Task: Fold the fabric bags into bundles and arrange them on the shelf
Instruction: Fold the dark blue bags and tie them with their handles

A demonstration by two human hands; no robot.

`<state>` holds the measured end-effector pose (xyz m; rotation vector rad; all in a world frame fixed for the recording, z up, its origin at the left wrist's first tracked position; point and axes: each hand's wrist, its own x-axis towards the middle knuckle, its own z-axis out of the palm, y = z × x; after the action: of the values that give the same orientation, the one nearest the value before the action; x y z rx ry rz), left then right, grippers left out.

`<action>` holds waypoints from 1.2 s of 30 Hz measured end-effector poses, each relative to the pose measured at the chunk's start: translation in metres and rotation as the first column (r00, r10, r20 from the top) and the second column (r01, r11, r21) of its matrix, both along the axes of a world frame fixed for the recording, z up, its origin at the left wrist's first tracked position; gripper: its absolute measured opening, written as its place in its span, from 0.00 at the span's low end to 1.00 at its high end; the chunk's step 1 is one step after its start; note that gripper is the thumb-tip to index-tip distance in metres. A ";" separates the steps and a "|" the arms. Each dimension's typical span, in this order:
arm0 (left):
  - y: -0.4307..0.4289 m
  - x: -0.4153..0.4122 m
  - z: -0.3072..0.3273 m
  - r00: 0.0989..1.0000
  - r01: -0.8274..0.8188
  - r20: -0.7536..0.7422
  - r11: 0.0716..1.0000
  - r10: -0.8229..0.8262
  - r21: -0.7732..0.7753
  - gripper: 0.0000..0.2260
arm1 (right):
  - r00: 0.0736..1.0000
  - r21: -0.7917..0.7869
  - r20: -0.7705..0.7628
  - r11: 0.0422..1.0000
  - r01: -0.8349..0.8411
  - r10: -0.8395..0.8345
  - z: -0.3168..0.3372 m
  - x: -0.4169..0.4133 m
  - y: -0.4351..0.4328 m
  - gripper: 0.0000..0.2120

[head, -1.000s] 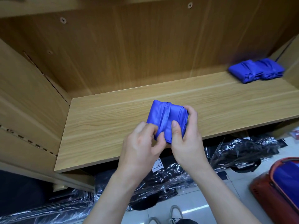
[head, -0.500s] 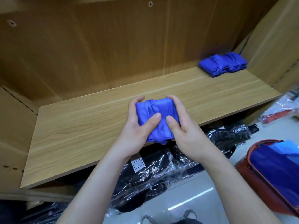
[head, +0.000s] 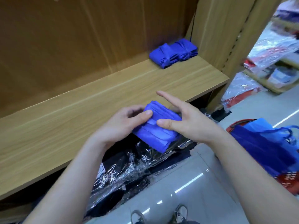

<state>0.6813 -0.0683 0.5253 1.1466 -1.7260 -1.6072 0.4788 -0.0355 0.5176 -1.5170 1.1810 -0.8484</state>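
Close up, two bare hands hold a folded blue bundle just in front of a wooden shelf, over its front edge. The left hand grips the bundle's left end, thumb on top and fingers curled behind. The right hand pinches the right end, with its thumb pressed on the front and its lower fingers behind; its index finger points straight out, touching nothing.

Beyond the right hand, in the shelf's back right corner, lie two finished bundles, side by side and touching. To the right of the right hand, on the floor, a red basket holds loose blue bags. Below both hands, under the shelf, lie dark packs in shiny plastic.

Half a second ago both hands cupped the bundle with every finger wrapped round it. Now the bundle is tilted, its right end lower, and the right index finger has lifted off. The finished pair has not moved on the shelf.
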 end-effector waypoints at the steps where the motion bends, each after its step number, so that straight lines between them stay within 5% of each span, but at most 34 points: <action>1: -0.003 -0.009 0.000 0.999 0.036 0.003 0.999 -0.036 0.003 0.11 | 0.998 0.011 0.023 0.999 0.052 -0.052 0.001 -0.014 -0.003 0.36; 5: -0.018 -0.060 -0.006 0.993 -0.120 -0.016 0.988 0.119 -0.096 0.10 | 0.947 0.017 0.147 0.958 0.287 -0.287 -0.007 -0.056 -0.020 0.30; 10: -0.051 -0.117 -0.011 0.907 -0.402 -0.104 0.912 0.409 0.078 0.10 | 0.957 0.051 0.121 0.964 0.261 -0.265 -0.017 -0.081 -0.034 0.42; 13: -0.082 -0.137 -0.021 0.889 -0.446 -0.049 0.884 0.456 0.143 0.11 | 0.895 0.035 0.103 0.901 0.432 -0.434 -0.025 -0.089 -0.056 0.41; 19: -0.130 -0.171 -0.042 0.965 -0.260 -0.002 0.960 0.262 0.108 0.20 | 0.786 0.023 -0.036 0.786 0.618 -0.617 -0.036 -0.117 -0.102 0.28; 22: -0.170 -0.183 -0.055 0.970 -0.228 0.074 0.971 0.233 -0.070 0.19 | 0.757 0.065 -0.118 0.756 0.651 -0.642 -0.044 -0.128 -0.119 0.22; 29: -0.221 -0.204 -0.062 0.902 -0.083 0.281 0.771 0.327 -0.631 0.11 | 0.676 0.010 -0.220 0.691 0.722 -0.703 -0.057 -0.137 -0.154 0.12; 33: -0.224 -0.204 -0.057 0.821 0.226 0.536 0.752 0.196 -0.620 0.29 | 0.653 -0.066 -0.258 0.687 0.723 -0.712 -0.055 -0.145 -0.166 0.08; 36: -0.228 -0.205 -0.059 0.788 0.289 0.582 0.716 0.199 -0.636 0.33 | 0.669 -0.108 -0.275 0.714 0.692 -0.691 -0.056 -0.147 -0.168 0.09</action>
<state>0.4760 -0.2966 0.4664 1.2740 -2.4823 -0.4119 0.3317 -0.2032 0.4620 -1.1942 2.0630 -1.1249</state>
